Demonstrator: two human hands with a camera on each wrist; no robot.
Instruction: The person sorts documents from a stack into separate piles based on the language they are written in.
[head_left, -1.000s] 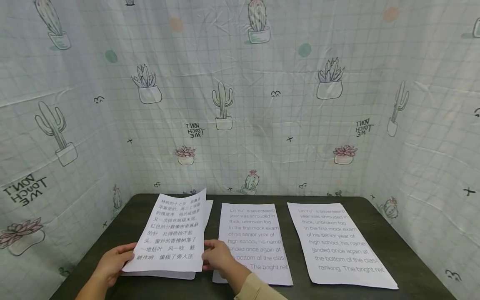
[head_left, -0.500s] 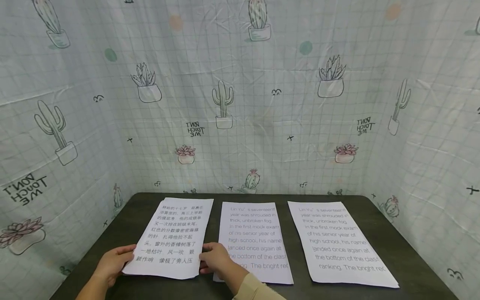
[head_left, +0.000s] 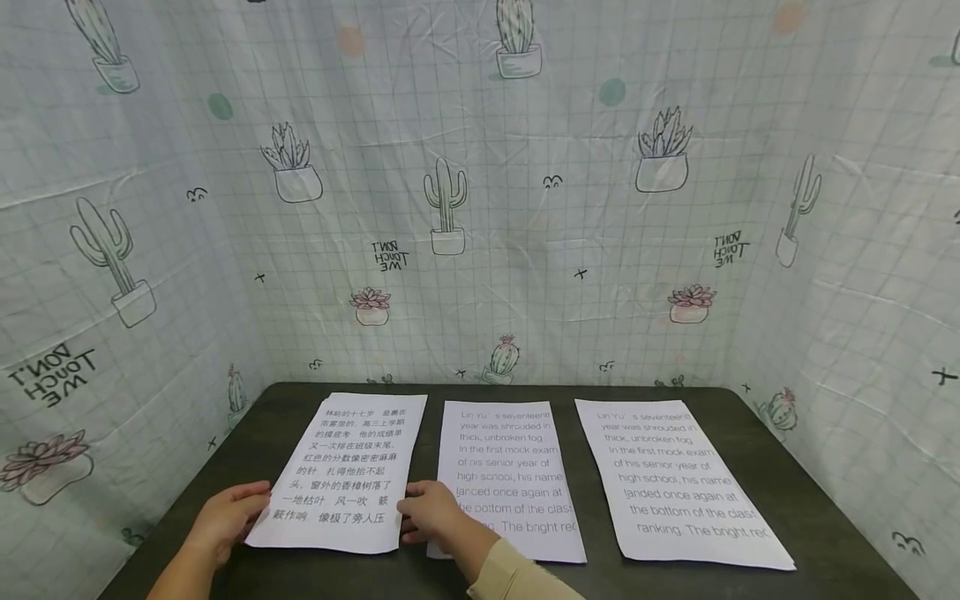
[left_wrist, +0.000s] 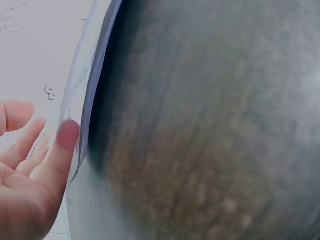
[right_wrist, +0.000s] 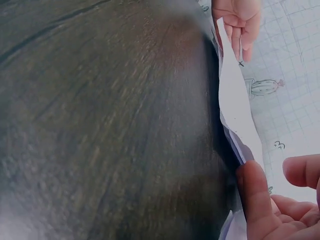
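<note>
Two hands frame the white printed paper stack (head_left: 341, 475) lower left on the dark tabletop (head_left: 810, 500): left hand (head_left: 225, 521) and right hand (head_left: 435, 512) touch its edges, fingers relaxed, nothing gripped.

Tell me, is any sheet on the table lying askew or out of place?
Slightly: the left stack, held between both hands, overlaps the middle sheet at its lower corner. The right sheet lies apart, flat.
</note>
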